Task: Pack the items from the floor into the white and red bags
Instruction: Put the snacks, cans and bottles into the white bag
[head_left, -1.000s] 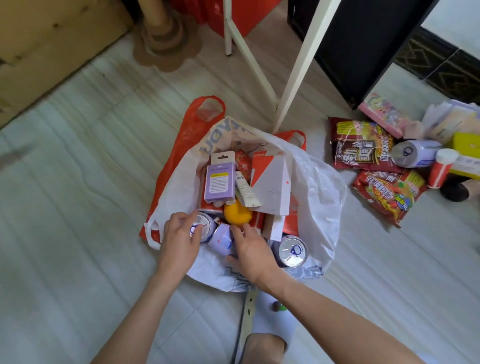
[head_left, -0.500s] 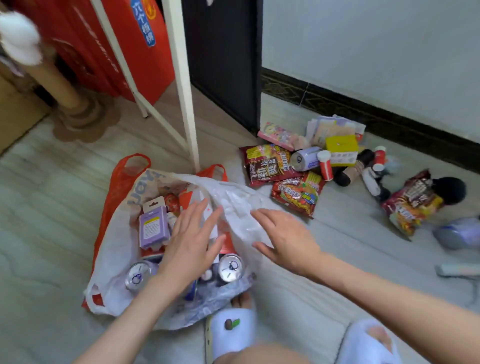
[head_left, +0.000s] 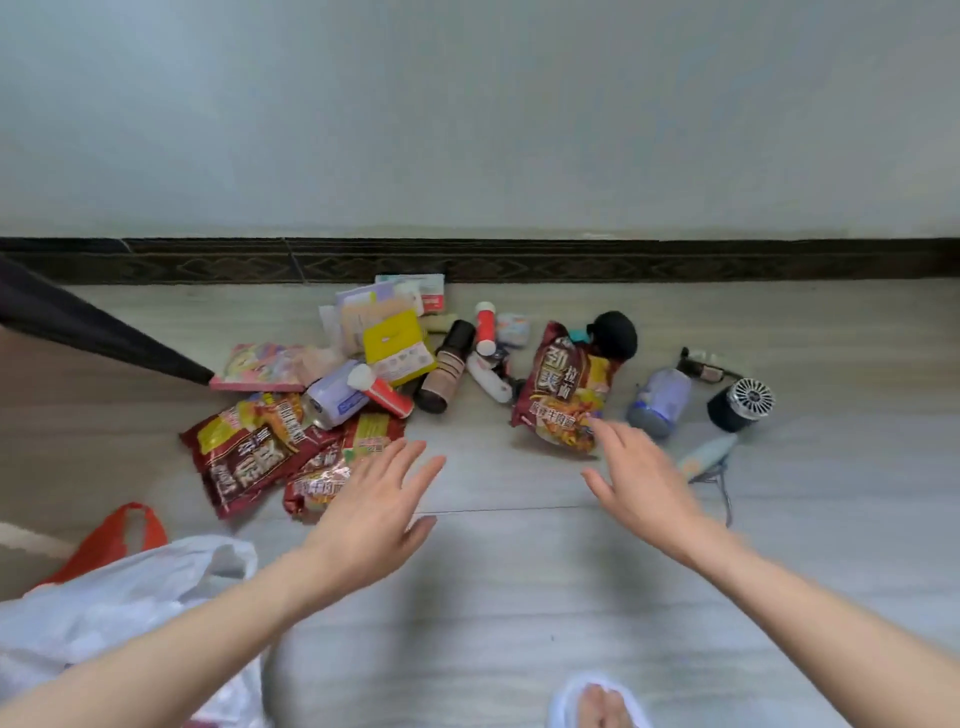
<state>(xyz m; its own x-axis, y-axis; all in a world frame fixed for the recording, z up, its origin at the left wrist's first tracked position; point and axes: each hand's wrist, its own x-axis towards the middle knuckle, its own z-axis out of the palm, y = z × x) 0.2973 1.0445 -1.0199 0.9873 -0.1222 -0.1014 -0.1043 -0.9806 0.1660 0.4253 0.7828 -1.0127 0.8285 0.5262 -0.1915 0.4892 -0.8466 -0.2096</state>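
Left hand (head_left: 374, 512) at lower centre of the frame, palm down, fingers (head_left: 410, 467) straight and spread, holding nothing, fingertips just beside the lower red noodle packet (head_left: 332, 467). Right hand (head_left: 636, 480) at centre right, likewise empty, fingers (head_left: 605, 434) stretched and fanned, index tip at the lower edge of the upright-lying red and yellow noodle packet (head_left: 563, 395). Both hands blurred.

Crumpled white plastic bag (head_left: 119, 597) in the lower left corner, with the orange-red plastic bag's handle (head_left: 122, 532) poking up behind it.

Loose items on the pale wood-grain floor (head_left: 493, 597), across the middle of the frame near the dark patterned skirting board (head_left: 571, 260): dark red snack packet (head_left: 244, 452) at centre left; pale lilac drink can (head_left: 335, 397) on its side above it; red tube with white cap (head_left: 382, 392) touching the can; yellow flat box (head_left: 397, 345); pink flat packet (head_left: 262, 369); brown cylindrical bottle (head_left: 447, 366); small red and white bottle (head_left: 485, 327); black round object (head_left: 615, 332) behind the right-hand noodle packet; lilac jar (head_left: 657, 402) and black cylinder with silver grille (head_left: 743, 402) at the far right.

Foot in a white slipper (head_left: 602, 701) at the bottom edge.
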